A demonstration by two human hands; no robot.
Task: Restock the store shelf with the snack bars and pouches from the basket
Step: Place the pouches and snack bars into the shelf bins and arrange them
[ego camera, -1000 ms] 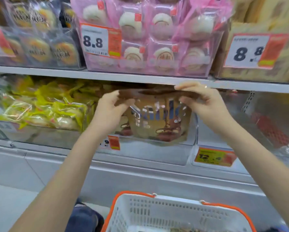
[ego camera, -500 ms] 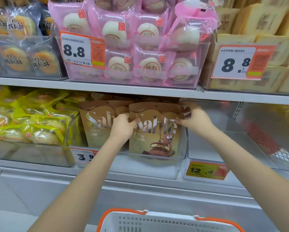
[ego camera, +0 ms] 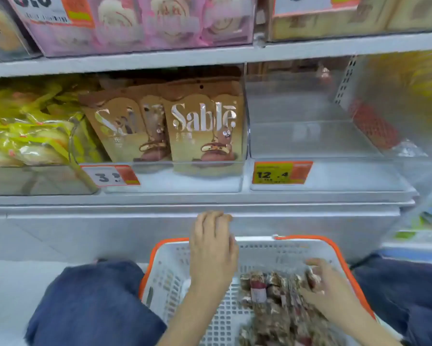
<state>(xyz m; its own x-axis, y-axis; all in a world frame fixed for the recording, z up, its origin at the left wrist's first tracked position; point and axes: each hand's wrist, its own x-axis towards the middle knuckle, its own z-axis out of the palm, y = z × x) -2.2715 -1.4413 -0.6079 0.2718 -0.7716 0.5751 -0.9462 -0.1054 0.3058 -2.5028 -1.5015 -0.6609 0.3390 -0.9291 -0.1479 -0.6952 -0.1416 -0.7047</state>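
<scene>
The grey metal store shelf point(ego camera: 210, 199) fills the upper view, and all places below are given relative to the white perforated plastic basket with an orange rim point(ego camera: 175, 265), which sits on the floor between the person's knees, directly below the shelf front. Above the basket and slightly to its left, a clear plastic shelf bin point(ego camera: 185, 181) holds the brown "Sable" stand-up pouches point(ego camera: 205, 126), upright, at least two showing side by side and touching. Above the basket to its right, a second clear plastic bin point(ego camera: 310, 143) carries an orange and yellow price tag reading 12.4 point(ego camera: 281, 172) and shows no stock at its front. Inside the basket, on its right half, lies a loose heap of brown snack bars in clear wrappers point(ego camera: 267, 290). The left hand point(ego camera: 213, 248) hovers over the basket's far rim, fingers loosely bent and together, holding nothing. The right hand point(ego camera: 330, 288) rests on the heap near the right rim, its fingers curled into the bars; motion blur prevents telling whether any bar is actually pinched. Assessed risks: the glossy wrappers look slippery, so a large handful could shed bars back into the basket or onto the floor. A hurried lift might also catch the basket rim. Bars could be misfiled into the pouch bin.
</scene>
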